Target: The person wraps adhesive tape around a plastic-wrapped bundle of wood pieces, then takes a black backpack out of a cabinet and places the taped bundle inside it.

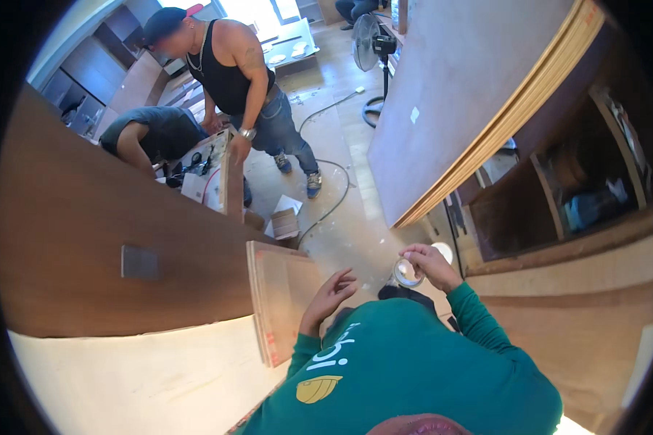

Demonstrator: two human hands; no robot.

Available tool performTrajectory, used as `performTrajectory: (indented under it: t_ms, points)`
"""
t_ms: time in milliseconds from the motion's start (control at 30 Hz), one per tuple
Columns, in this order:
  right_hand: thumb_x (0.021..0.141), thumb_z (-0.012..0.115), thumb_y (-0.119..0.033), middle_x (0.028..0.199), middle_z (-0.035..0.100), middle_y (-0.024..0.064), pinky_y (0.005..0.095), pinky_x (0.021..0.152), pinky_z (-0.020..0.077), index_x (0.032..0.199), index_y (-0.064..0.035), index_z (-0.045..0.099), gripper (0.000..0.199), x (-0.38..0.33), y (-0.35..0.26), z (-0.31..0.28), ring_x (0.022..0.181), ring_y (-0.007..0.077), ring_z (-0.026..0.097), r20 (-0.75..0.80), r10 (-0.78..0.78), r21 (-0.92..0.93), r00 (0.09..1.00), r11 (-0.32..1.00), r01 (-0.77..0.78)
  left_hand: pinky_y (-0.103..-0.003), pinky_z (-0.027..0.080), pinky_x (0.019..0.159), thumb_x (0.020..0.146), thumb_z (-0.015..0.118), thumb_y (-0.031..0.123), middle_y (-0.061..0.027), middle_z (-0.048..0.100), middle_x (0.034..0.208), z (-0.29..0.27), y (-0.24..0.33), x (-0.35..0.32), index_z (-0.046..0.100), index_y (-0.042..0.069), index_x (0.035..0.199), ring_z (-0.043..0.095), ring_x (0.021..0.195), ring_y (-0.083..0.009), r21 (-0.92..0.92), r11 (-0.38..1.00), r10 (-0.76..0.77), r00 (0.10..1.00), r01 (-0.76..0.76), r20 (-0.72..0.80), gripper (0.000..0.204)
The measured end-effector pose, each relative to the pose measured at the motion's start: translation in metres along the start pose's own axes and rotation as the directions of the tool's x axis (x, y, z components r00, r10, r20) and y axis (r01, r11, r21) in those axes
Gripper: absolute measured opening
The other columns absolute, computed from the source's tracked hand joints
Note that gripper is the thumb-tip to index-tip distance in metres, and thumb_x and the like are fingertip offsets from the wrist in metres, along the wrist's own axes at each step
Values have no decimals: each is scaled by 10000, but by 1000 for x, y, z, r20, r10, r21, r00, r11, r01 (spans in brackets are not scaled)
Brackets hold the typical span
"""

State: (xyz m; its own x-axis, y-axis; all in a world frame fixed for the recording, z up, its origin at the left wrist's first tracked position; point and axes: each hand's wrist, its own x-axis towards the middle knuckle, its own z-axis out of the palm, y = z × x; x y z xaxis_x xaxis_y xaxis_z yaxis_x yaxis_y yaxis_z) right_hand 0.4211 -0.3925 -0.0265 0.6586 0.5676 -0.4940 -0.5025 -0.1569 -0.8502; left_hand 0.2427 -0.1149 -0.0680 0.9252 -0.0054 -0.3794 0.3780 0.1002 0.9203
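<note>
My right hand point(431, 265) pinches the edge of a pale ring-shaped roll of tape point(408, 272), which hangs in front of my body above my foot. Its thumb and fingers meet at the top of the roll. To the left, my left hand point(331, 295) is raised with its fingers loosely bent and apart, and nothing shows in it. Near that hand, flat wooden panels point(286, 290) stand on edge. A round white thing point(442, 252) shows just behind my right hand; its kind is hard to make out.
Tall stacked boards point(479, 94) lean on the right, by open wooden cabinets point(551, 196). A long brown panel point(109, 232) bounds the left. Ahead, a person in a black tank top point(232, 65) and another bending point(152, 134) work at a bench. A cable point(345, 181) crosses the floor near a fan point(374, 45).
</note>
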Motion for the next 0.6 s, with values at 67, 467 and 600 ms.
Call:
performTrajectory:
  t_ms: [67,467,600]
  points:
    - [995,636,-175,787,620,-17,217,540,431,1134,-11,700,225,23,-43,-31,594,56,521,-57,-92,28,994,995,94,-390,479,1057,957,758,298,-168,622,1363,27,46,52,480,99,1530,595,1240,-257,80,994,59,991,-69,121,667]
    - [1006,604,-128,757,565,1,242,557,461,1184,22,647,237,159,-153,-143,579,85,514,-126,-222,243,967,938,247,-409,482,1047,975,718,374,-204,619,1352,24,142,209,469,57,1516,606,1236,-315,452,883,-20,951,-129,310,674]
    - [1002,633,-161,702,526,-24,241,537,448,1127,-10,678,201,215,-182,-140,548,75,483,-86,-189,156,978,967,201,-401,490,1041,986,705,338,-200,614,1337,1,172,270,468,46,1510,606,1229,-308,428,887,49,956,-176,290,645]
